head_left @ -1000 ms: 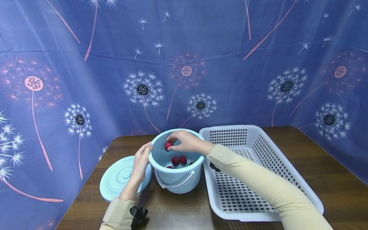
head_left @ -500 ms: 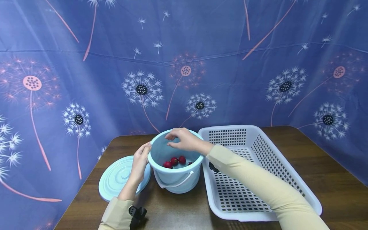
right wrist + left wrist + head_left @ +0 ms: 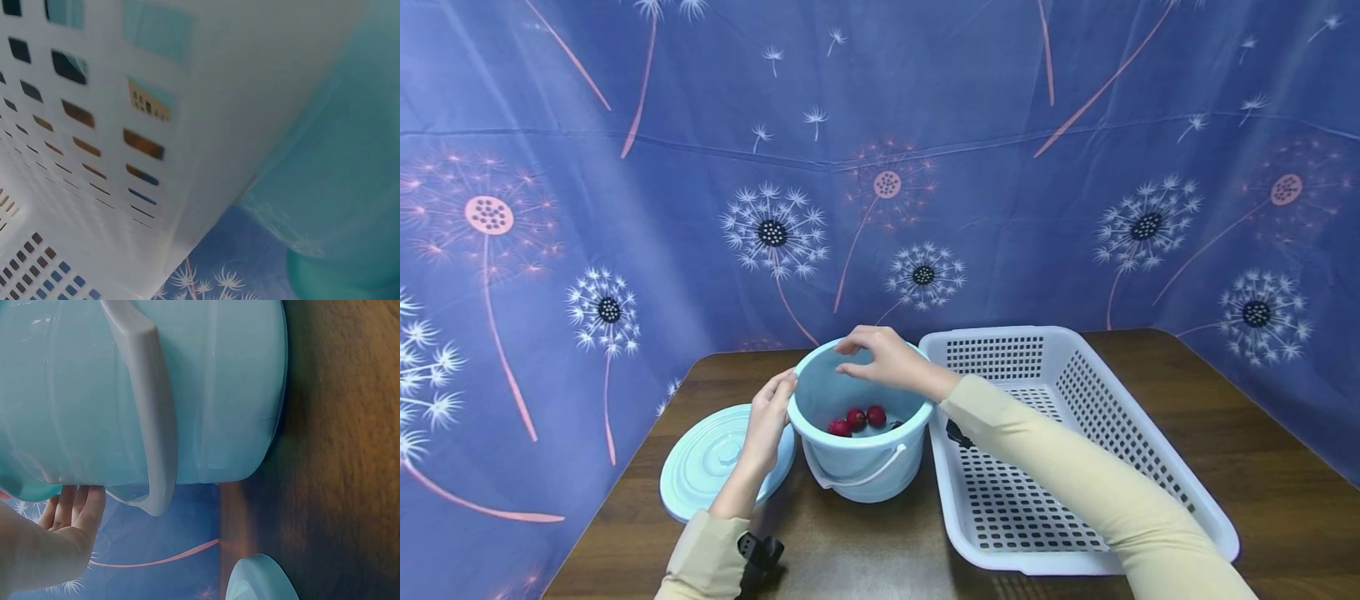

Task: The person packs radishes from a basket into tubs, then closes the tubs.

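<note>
A light-blue bucket (image 3: 857,471) stands upright on the table, with several small round red fruits (image 3: 856,419) at its bottom. At the bucket's left rim my left hand (image 3: 765,421) holds on; the left wrist view shows its fingers against the outer wall. Over the bucket's mouth hovers my right hand (image 3: 887,360), fingers loosely bent and apart, nothing between them. The right wrist view does not show that hand, only the white basket's wall (image 3: 206,125) and the bucket's side (image 3: 331,162).
A white slotted plastic basket (image 3: 951,500) stands right beside the bucket. The round light-blue lid (image 3: 700,467) lies on the brown wooden table (image 3: 865,550) at left. The bucket's pale handle (image 3: 865,482) hangs down in front. Behind hangs a blue dandelion-print cloth (image 3: 1015,233).
My right hand has let go of one red fruit, which now lies in the bucket with the others. That hand has risen slightly. My left hand has stayed at the rim.
</note>
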Motion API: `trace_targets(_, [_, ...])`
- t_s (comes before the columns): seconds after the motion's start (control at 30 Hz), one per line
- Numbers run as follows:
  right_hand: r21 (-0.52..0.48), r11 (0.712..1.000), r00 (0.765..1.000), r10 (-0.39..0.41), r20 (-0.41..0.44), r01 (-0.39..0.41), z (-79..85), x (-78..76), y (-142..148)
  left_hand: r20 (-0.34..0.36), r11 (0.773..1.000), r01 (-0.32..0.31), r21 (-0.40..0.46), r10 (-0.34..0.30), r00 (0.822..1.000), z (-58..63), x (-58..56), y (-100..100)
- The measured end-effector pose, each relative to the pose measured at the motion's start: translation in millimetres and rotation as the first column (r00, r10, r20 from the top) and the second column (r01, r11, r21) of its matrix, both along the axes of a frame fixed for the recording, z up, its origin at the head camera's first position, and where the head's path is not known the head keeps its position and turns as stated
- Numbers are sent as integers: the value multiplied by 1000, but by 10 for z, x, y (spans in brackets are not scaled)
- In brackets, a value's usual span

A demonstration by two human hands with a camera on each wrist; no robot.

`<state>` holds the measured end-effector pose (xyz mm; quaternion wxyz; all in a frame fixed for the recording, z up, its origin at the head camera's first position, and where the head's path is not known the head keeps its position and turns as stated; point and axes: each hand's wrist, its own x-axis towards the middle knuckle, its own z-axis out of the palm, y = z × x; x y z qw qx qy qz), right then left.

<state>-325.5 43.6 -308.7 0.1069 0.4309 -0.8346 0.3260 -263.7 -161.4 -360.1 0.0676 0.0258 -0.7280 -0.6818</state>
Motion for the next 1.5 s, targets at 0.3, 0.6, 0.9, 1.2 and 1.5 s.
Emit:
trace_targets(0.3, [-36, 998, 998, -58, 10, 58, 51, 5, 56, 1, 1000, 28, 10, -28, 1000, -15, -16, -6])
trace_targets(0.6, [-41, 998, 998, -54, 22, 55, 194, 136, 23, 34, 983, 172, -64, -170, 985, -30, -45, -167])
trace_targets(0.9, [-10, 1000, 998, -15, 61, 15, 233, 376, -123, 27, 944, 269, -188, -269, 963, -92, -30, -561])
trace_targets(1.2, [-25, 997, 998, 70, 1, -70, 259, 699, -387, 88, 937, 63, -343, -35, 996, -153, 32, -1149])
trace_targets(1.5, [-5, 987, 985, 162, 56, -162, 198, 951, -605, 247, 873, 64, -484, 65, 967, -373, 52, -1471])
